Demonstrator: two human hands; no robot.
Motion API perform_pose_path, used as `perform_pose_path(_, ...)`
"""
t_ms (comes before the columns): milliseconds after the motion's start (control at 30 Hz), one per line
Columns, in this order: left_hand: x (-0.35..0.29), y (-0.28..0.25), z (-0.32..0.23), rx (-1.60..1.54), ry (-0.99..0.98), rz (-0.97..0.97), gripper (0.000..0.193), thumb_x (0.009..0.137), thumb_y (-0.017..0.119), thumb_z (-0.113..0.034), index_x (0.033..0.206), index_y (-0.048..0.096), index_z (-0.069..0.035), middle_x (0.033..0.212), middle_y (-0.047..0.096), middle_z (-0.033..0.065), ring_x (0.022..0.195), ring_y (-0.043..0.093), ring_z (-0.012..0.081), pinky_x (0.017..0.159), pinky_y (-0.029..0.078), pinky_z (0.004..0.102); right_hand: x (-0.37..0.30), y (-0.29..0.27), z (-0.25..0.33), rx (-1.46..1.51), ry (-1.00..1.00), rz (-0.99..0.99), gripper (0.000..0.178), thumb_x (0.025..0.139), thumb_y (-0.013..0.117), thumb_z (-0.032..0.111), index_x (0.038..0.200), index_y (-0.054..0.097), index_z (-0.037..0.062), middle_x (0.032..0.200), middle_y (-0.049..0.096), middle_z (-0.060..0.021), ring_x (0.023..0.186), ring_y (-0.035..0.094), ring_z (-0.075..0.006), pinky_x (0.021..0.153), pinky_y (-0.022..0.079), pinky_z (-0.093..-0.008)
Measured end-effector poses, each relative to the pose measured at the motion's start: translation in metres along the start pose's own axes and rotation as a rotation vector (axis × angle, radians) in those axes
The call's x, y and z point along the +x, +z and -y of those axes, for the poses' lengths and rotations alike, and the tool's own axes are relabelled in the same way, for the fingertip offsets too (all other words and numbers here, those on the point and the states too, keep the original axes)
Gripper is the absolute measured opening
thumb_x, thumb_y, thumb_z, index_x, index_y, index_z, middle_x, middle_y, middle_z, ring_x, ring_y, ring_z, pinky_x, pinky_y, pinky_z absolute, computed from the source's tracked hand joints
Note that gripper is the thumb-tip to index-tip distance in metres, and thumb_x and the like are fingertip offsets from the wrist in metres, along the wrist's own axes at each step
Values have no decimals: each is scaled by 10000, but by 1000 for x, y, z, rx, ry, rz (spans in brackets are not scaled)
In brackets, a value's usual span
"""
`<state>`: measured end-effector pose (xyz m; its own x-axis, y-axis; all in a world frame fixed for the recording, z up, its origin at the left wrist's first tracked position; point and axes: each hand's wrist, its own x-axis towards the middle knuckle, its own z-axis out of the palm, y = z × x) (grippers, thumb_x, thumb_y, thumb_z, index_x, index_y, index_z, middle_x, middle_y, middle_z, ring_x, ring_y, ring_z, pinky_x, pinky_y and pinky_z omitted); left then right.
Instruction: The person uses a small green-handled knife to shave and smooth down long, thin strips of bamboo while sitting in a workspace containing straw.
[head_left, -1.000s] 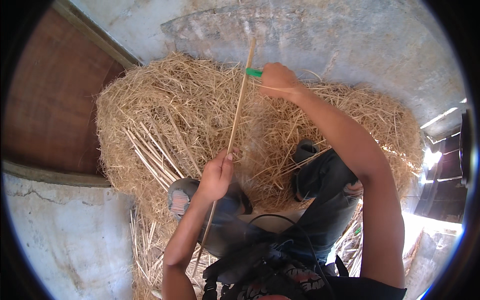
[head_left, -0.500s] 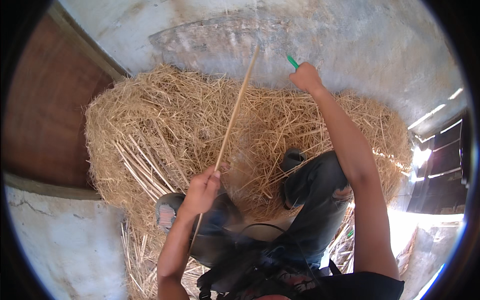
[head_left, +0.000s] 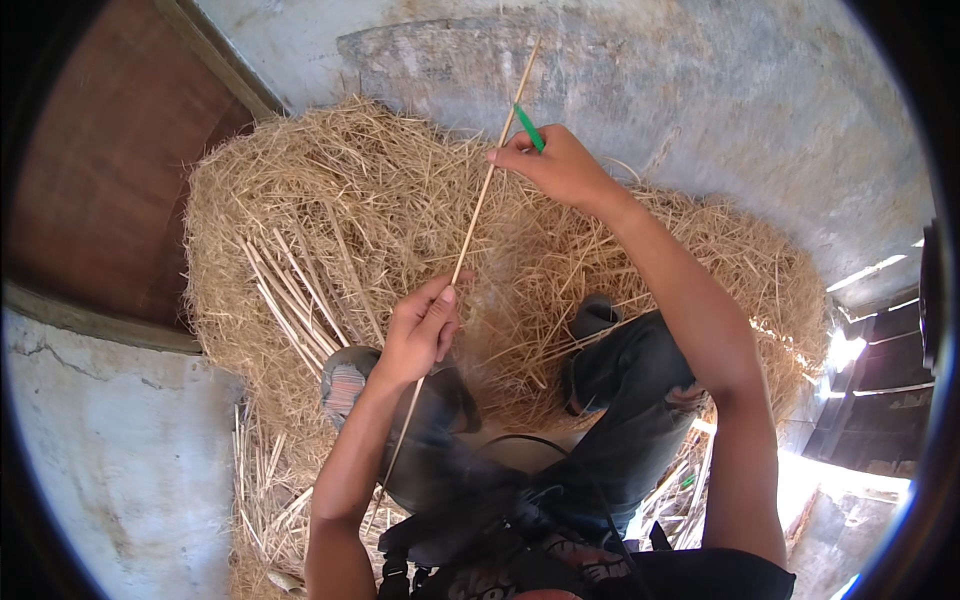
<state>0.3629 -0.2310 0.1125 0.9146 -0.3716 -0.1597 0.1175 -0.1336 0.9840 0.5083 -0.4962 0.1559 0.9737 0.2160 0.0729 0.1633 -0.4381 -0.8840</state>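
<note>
A long, thin pale stick (head_left: 478, 214) slants from beside my waist up toward the wall. My left hand (head_left: 420, 325) is closed around its middle, thumb laid along it. Farther up the stick, my right hand (head_left: 560, 168) pinches it between thumb and fingertips. The same hand also holds a slim green object (head_left: 529, 128) whose far tip meets or overlaps the stick; what kind of tool it is I cannot make out.
Loose straw (head_left: 370, 200) is heaped around my legs. A bundle of similar pale sticks (head_left: 295, 290) lies on it at the left. A weathered wall (head_left: 680, 90) rises behind, with a brown panel (head_left: 110, 160) at the far left. More cut pieces (head_left: 265, 480) lie lower left.
My right hand, earlier apart from the stick at the right, has moved left and down onto it with the green object. The left hand has shifted slightly up the view, still gripping the stick.
</note>
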Motion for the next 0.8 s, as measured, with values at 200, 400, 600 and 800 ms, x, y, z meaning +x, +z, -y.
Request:
perform_pose_path(200,-6,-2,-1,-30,40,177,567,1090,537,-300,1555,405,-3,670,518,5,512,478,79,484,389,229,3,-23,1,335,139,-169,367,931,724,368,957,770,5,551,442,53,471,384,-84,467,296,-326)
perform_pose_path(400,-8,-1,0,-67,3,291,542,1082,545,-231,1551,397,-4,622,463,-36,495,452,77,506,377,224,3,-61,-19,318,209,-277,454,963,684,405,1149,701,-9,592,450,39,489,378,-106,495,325,-319)
perform_pose_path(600,-5,-1,2,-202,37,194,515,1124,456,-310,1527,418,7,582,303,-68,468,285,58,486,270,234,-13,-44,-8,57,78,-152,367,1046,599,447,1197,567,114,680,507,18,557,427,-69,516,340,-276)
perform_pose_path(800,-5,-1,3,-230,48,155,528,1122,467,-336,1517,425,12,579,273,-72,470,246,49,486,246,230,-29,-42,3,-290,61,19,414,1075,551,469,1229,529,85,833,618,-58,715,533,-141,660,444,-336)
